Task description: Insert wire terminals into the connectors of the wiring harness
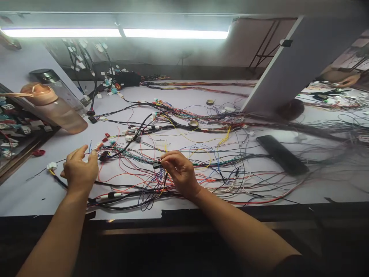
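My right hand (pixel 181 173) pinches a small black connector (pixel 156 165) between thumb and fingertips, above a spread of thin coloured wires (pixel 135 157). To the left, my left hand (pixel 80 167) is raised with thumb and forefinger apart. A short blue wire end (pixel 90 145) shows beside its thumb; I see no grip on it. Just right of that hand lie an orange-and-white connector (pixel 98 146) and a dark connector (pixel 104 155). A white connector (pixel 52 166) on a black-sleeved cable lies left of my left hand.
Wire bundles (pixel 178 125) run across the white table, with tape rolls (pixel 193 124) among them. A phone (pixel 282 155) lies at right, near a slanted panel (pixel 276 57). Bottles (pixel 57 107) lean at left beside a connector bin (pixel 20 130). Another person's hand (pixel 347 81) shows far right.
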The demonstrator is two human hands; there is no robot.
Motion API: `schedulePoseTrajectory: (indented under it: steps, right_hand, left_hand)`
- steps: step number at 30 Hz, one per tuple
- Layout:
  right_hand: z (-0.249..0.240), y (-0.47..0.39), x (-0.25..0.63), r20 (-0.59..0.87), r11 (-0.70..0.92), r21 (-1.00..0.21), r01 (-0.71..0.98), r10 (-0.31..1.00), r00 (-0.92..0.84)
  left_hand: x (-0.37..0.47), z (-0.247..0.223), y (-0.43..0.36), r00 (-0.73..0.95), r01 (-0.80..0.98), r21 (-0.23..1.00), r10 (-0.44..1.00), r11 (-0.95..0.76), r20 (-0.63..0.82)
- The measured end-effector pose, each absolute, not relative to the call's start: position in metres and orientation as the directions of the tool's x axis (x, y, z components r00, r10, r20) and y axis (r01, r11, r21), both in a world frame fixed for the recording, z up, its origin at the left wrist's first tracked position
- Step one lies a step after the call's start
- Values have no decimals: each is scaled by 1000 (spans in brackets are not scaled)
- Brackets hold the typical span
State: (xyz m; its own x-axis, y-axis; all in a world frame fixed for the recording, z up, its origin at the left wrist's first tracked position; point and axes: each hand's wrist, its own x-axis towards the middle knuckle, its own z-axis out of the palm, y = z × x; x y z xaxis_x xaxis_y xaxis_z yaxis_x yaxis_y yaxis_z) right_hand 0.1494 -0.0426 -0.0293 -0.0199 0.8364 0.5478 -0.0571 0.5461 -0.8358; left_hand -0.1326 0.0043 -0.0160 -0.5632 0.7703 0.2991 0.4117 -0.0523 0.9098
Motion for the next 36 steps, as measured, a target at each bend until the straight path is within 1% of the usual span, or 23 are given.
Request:
schedulePoseTrajectory:
  steps: [2, 3, 4, 5, 6, 7, 8, 10, 15, 18, 22, 26, 30, 36]
  right_hand:
    - [-29, -43, 149, 547, 545, -837, -54, 837, -27]
    - [-29, -43, 149, 546, 544, -837, -53, 837, -34]
    - [-29, -44, 149, 549, 547, -835, -52, 835, -37]
    - [-28, -45, 149, 551, 549, -834, -51, 833, -39]
    - [-28, -46, 150, 552, 550, -834, -51, 833, -39]
    - [-27, -46, 150, 550, 548, -835, -51, 835, -36]
    - [-27, -47, 151, 545, 543, -838, -51, 838, -33]
    - [-28, -46, 153, 531, 529, -847, -50, 848, -17]
    - [-31, -41, 158, 515, 516, -857, -3, 855, 62]
    - [-32, -37, 159, 546, 537, -837, 107, 833, 89]
    - [-32, -35, 158, 562, 532, -813, 236, 824, 79]
    - [-31, -36, 158, 571, 537, -799, 271, 818, 64]
    - [-30, -36, 159, 600, 561, -775, 292, 798, 58]
    - [-29, -37, 160, 594, 549, -775, 312, 802, 66]
  left_hand:
    - [-104, -9, -11, -490, 423, 898, 802, -123, 341]
    - [-86, -7, -19, -411, 392, 909, 856, -145, 313]
    - [-67, -6, -27, -297, 235, 965, 936, -119, 188]
    - [-48, -6, -35, -181, 86, 995, 982, -43, 58]
    - [-30, -6, -41, -46, -51, 997, 997, 57, -60]
    - [-15, -7, -45, 51, -174, 976, 991, 134, -127]
    - [-4, -8, -46, 123, -262, 949, 982, 173, -145]
    - [9, -9, -44, 221, -342, 918, 966, 202, -130]
    - [11, -15, -28, 384, -428, 860, 917, 278, -106]
    - [9, -23, -24, 443, -466, 810, 886, 356, -134]
    - [8, -27, -25, 430, -484, 788, 888, 381, -165]
    - [8, -22, -26, 411, -489, 774, 889, 401, -201]
    - [9, -21, -24, 407, -514, 761, 893, 396, -189]
    - [8, -22, -23, 420, -509, 758, 886, 408, -194]
